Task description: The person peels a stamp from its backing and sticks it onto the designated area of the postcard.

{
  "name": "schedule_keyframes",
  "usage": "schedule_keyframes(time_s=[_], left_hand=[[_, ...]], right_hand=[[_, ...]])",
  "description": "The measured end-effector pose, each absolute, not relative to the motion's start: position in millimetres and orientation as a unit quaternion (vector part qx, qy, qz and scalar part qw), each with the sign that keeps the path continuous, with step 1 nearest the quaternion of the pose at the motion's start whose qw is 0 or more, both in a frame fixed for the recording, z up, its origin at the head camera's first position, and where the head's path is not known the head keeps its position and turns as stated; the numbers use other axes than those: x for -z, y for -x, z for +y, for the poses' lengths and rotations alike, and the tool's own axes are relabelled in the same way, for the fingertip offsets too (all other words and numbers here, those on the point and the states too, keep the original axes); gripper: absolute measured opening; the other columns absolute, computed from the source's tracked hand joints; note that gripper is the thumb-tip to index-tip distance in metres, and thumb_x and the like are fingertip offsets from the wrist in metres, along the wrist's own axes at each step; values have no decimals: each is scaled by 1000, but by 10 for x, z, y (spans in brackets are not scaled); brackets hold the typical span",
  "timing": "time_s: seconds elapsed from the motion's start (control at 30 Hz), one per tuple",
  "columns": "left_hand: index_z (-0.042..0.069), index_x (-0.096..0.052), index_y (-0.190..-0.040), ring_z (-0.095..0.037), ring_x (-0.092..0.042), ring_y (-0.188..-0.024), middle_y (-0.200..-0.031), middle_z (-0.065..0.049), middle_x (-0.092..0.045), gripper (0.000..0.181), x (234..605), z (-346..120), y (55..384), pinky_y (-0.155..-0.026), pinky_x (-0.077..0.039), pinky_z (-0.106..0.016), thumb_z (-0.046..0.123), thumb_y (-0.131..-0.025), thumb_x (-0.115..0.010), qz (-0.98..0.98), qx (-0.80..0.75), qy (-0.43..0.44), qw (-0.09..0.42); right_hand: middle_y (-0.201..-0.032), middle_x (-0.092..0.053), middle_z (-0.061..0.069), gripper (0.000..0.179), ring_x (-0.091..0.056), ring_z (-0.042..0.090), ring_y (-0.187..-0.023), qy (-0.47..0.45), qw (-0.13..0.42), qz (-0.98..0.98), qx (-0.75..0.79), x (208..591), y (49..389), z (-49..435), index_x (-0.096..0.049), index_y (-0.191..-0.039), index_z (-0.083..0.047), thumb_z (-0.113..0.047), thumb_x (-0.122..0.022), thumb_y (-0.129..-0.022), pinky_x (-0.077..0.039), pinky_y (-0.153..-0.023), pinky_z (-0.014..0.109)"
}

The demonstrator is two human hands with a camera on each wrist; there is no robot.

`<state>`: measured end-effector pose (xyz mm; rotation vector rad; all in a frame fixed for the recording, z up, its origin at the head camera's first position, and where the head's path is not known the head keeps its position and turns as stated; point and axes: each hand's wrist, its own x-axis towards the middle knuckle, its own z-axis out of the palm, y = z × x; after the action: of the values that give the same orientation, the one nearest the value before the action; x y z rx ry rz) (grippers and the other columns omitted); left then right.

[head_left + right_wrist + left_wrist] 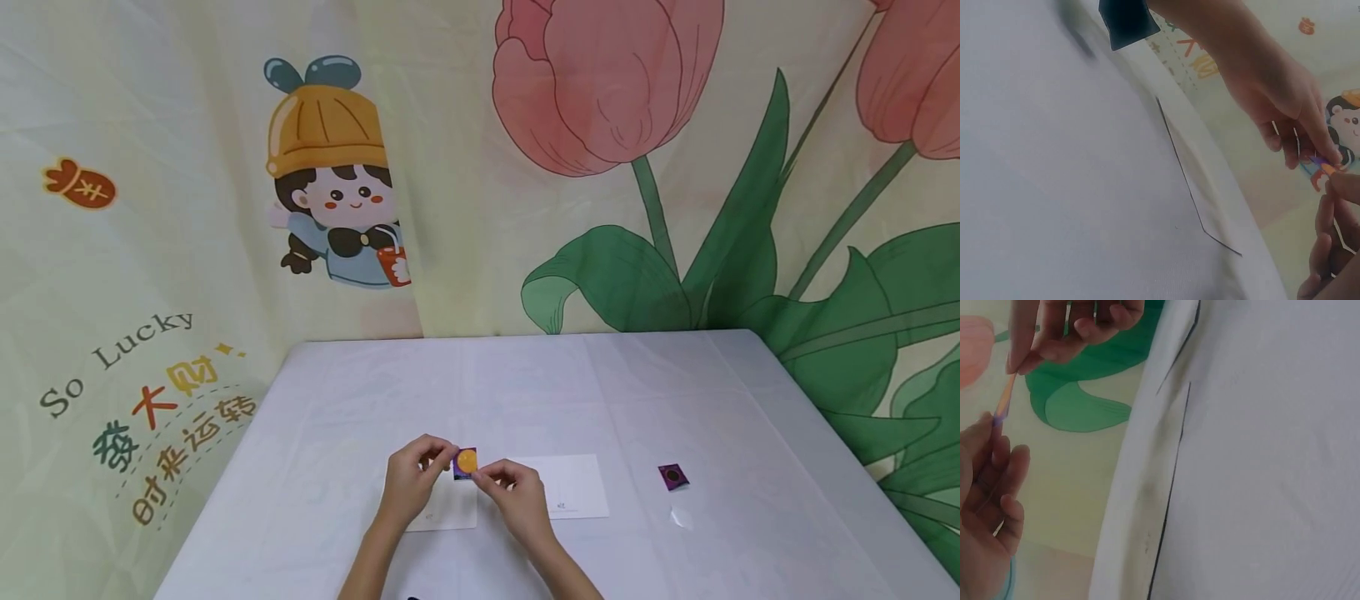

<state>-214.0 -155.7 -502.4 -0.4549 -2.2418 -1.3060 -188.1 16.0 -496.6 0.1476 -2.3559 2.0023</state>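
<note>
A small purple square packet [466, 463] with a round orange patch is held above the table between both hands. The thumb and index finger of the left hand [414, 479] pinch its left edge. From the lower right, the right hand [519, 498] pinches the bottom corner the same way. In the left wrist view the packet [1004, 403] shows edge-on, tilted, between the two sets of fingertips. The right wrist view catches only a sliver of the packet [1324, 165]. Beneath the hands lie two white cards, the left card [453, 512] partly covered and the right card [581, 483] mostly visible.
On the right of the table lies a dark purple square [673, 477] with a black circle. Just below it is a small clear piece [681, 517]. The white-covered table [360, 383] ends at a printed backdrop curtain [465, 208] at the back.
</note>
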Motion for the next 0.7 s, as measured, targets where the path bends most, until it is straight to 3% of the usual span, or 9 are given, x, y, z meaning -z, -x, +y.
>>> schedule_keyframes(time_s=[0.17, 0.37, 0.7], left_hand=[[14, -68, -76, -2, -54, -61, -68, 13, -61, 6, 5115, -1628, 2223, -52, -42, -20, 13, -79, -73, -856, 427, 162, 241], [12, -69, -74, -4, -55, -62, -68, 9, -63, 7, 5199, -1670, 2274, -56, -46, -22, 15, -76, -75, -886, 385, 156, 205], [14, -67, -71, -3, -49, -59, -65, 11, -57, 10, 5301, -1641, 2333, -55, -42, -22, 18, -77, -74, -919, 341, 119, 160]], right_hand=[[-61, -55, -8, 11, -42, 4, -53, -33, 66, -813, -577, 5132, 1972, 46, -70, -70, -14, -23, -76, -75, -33, -46, 21], [-51, -42, -16, 16, -39, 5, -56, -33, 161, -881, -443, 5268, 2002, -58, -66, -59, -21, -24, -77, -69, -28, -59, 30], [-55, -51, -14, 16, -42, 11, -62, -3, 134, -910, -392, 5345, 2023, -73, -66, -57, -22, -26, -78, -67, -27, -61, 34]])
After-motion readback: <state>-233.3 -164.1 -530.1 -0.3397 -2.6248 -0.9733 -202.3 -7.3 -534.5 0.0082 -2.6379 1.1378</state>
